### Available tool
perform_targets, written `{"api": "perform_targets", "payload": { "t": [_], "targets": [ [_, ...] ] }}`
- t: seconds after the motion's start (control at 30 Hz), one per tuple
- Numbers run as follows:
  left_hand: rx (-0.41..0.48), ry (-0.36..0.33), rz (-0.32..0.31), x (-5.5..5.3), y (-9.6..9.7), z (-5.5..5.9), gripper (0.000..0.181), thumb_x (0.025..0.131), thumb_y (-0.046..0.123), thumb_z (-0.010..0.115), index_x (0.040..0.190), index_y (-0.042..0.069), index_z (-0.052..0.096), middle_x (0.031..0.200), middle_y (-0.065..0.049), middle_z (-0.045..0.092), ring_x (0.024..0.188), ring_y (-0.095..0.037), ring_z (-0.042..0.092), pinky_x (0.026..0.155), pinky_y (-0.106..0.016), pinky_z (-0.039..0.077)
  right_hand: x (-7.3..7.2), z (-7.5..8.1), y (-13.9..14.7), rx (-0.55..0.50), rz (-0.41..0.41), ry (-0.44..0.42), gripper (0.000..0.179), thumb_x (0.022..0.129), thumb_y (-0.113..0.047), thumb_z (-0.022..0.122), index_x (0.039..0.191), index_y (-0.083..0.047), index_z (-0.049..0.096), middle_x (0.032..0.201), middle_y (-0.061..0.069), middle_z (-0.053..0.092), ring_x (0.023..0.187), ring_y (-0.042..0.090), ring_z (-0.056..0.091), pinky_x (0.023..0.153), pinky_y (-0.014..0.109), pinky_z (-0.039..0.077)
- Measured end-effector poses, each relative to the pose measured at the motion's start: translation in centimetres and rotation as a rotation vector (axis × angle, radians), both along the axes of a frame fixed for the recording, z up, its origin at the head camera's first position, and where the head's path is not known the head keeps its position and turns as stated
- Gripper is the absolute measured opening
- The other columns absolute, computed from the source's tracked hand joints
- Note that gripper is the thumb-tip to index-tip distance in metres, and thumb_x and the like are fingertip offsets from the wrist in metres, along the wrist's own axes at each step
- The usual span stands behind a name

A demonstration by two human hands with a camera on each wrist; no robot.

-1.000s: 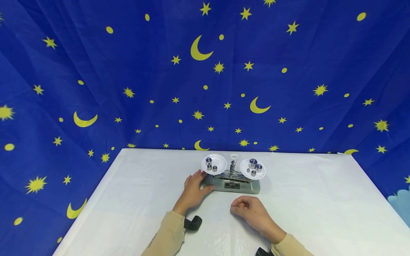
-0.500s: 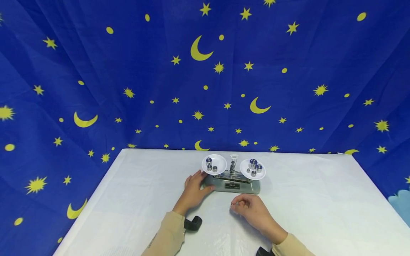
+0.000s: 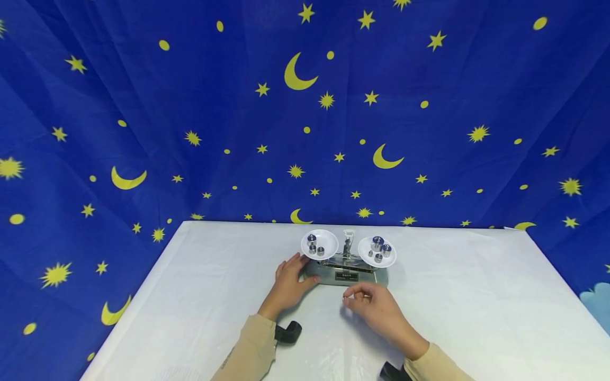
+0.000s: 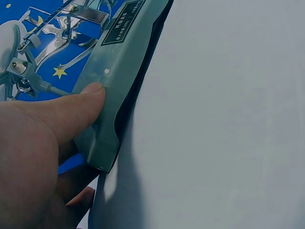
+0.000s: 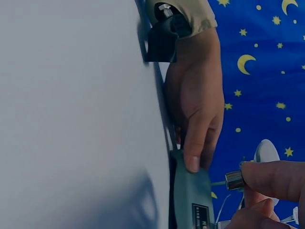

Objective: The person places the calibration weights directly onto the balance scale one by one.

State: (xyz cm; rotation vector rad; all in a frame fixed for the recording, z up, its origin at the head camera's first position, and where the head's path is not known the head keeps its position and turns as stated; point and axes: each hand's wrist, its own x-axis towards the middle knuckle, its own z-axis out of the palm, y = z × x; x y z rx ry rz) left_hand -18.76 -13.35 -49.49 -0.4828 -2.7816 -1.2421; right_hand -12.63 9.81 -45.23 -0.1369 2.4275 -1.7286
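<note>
A balance scale (image 3: 345,275) with a grey-green base and two white pans stands near the table's far side. My left hand (image 3: 287,283) grips the left end of its base, thumb (image 4: 90,102) on top and fingers around the end. In front of the base, my right hand (image 3: 376,307) pinches a small metal weight (image 5: 234,180) between thumb and forefinger; it is tiny in the head view. Three metal weights sit on the left pan (image 3: 330,242). Several more, of mixed sizes, sit on the right pan (image 3: 391,259).
A white cloth covers the table (image 3: 467,296). Behind it hangs a blue curtain (image 3: 267,116) with yellow stars and moons. Black wrist devices (image 3: 288,332) are strapped at both sleeves.
My right hand has moved slightly forward toward the scale's base, still pinching the small weight. The left hand and the weights on the pans stay as they were.
</note>
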Motion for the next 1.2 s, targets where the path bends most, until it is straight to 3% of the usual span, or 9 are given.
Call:
{"api": "perform_targets", "payload": {
  "t": [0.37,0.8,1.2],
  "targets": [
    [-0.002,0.001,0.0,0.0,0.0,0.1,0.059,0.093,0.029,0.072,0.141,-0.001,0.055,0.147,-0.022,0.05,0.143,-0.04,0.036,0.116,-0.066,0.014,-0.4,1.6,-0.7,0.006,-0.025,0.002,0.012,0.083,-0.007,0.076,0.094,-0.003,0.072,0.069,-0.001,0.05,0.059,0.009,0.044,0.052,0.019,0.036],
    [-0.005,0.003,0.001,0.0,0.1,0.1,0.059,0.093,0.03,0.072,0.141,0.0,0.055,0.148,-0.02,0.051,0.144,-0.04,0.036,0.116,-0.066,0.014,-1.0,2.8,-1.1,-0.04,-0.027,0.126,0.01,0.083,-0.001,0.077,0.092,-0.003,0.074,0.071,0.001,0.053,0.06,0.009,0.045,0.052,0.018,0.036],
    [-0.011,0.013,-0.001,0.1,0.1,0.1,0.059,0.093,0.03,0.072,0.141,-0.001,0.055,0.147,-0.022,0.051,0.143,-0.041,0.037,0.115,-0.067,0.014,-1.7,3.9,-1.1,-0.032,-0.071,0.183,0.006,0.084,0.0,0.074,0.09,-0.003,0.074,0.071,0.002,0.053,0.06,0.011,0.044,0.051,0.019,0.035]
  ]
}}
